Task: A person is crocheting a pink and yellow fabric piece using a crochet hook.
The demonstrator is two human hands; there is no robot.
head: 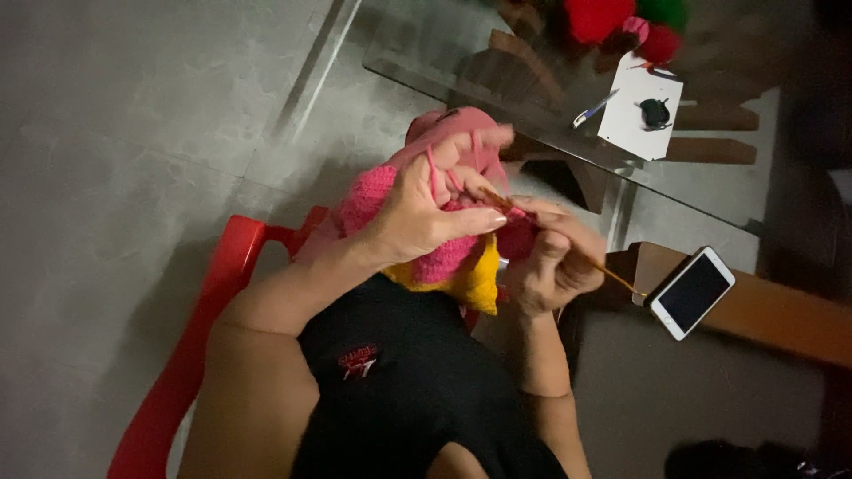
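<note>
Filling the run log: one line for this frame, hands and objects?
left hand: holds pink-yellow knit, yarn over fingers | right hand: grips crochet hook at knit | phone: on wooden ledge | pen, paper: glass table

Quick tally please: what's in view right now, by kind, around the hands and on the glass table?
Crochet piece, pink and yellow, held by left hand: 1
Crochet hook, in right hand: 1
Phone: 1
Pen: 1
White paper sheet: 1
Red chair: 1
Glass table: 1
Total: 7
</note>
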